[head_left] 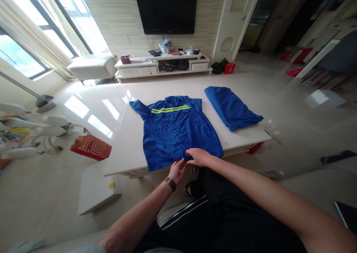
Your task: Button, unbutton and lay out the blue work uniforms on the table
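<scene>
A blue work jacket [178, 130] with yellow-green reflective stripes across its chest lies spread on the white table, its collar end away from me. One sleeve sticks out at the far left. My left hand [177, 171], with a watch on the wrist, pinches the near hem of the jacket around its middle. Right beside it, my right hand [199, 157] has its fingers curled on the same hem, the fingertips of both hands almost meeting. Folds of cloth partly hide what lies under the fingers. To the right, a folded blue garment [231, 108] rests on the table.
The white table [125, 145] runs across in front of me. A red patterned bag [91, 147] and a white box [97, 190] stand on the floor at left. Beyond are a low TV cabinet [136, 71], a white stool [89, 66] and a wall-mounted television [167, 9].
</scene>
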Motion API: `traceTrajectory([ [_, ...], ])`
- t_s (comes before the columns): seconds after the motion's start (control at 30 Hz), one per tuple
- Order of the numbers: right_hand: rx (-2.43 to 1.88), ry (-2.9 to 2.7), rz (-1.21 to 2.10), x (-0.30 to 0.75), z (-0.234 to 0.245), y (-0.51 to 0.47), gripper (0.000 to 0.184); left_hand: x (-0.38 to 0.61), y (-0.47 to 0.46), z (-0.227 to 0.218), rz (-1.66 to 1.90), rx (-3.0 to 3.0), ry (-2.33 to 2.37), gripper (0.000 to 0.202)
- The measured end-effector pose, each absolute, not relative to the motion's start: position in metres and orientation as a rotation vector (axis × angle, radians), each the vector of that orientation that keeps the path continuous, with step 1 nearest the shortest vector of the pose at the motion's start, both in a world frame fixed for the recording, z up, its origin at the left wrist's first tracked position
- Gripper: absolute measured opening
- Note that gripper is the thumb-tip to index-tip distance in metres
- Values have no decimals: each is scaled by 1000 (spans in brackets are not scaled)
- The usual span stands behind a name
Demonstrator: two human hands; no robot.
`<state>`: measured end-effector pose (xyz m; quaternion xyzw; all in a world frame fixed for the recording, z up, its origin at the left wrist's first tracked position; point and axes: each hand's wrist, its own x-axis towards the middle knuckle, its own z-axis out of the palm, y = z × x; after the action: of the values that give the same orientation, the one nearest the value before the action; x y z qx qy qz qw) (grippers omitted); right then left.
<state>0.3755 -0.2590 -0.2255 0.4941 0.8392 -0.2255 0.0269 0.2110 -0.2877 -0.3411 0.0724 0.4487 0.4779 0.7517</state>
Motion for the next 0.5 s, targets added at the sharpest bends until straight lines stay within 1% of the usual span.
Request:
traceTrajectory([
  [0.07,1545,2578,-658,367,-225,-259,37,210,-290,-339,1044,174,977,24],
  [0.17,1565,2541,-585,360,-222,-259,27,210,-293,-335,1030,200,969,25],
  [0.27,1602,2496,-592,362,-221,-257,18,208,-294,-330,1011,236,978,26],
  [0.37,1655,2508,-704,367,-223,-255,20,207,-295,-326,1019,254,1009,28],
  [0.5,1713,2590,-1000,371,-231,-251,19,210,-298,-322,1038,300,1000,29],
])
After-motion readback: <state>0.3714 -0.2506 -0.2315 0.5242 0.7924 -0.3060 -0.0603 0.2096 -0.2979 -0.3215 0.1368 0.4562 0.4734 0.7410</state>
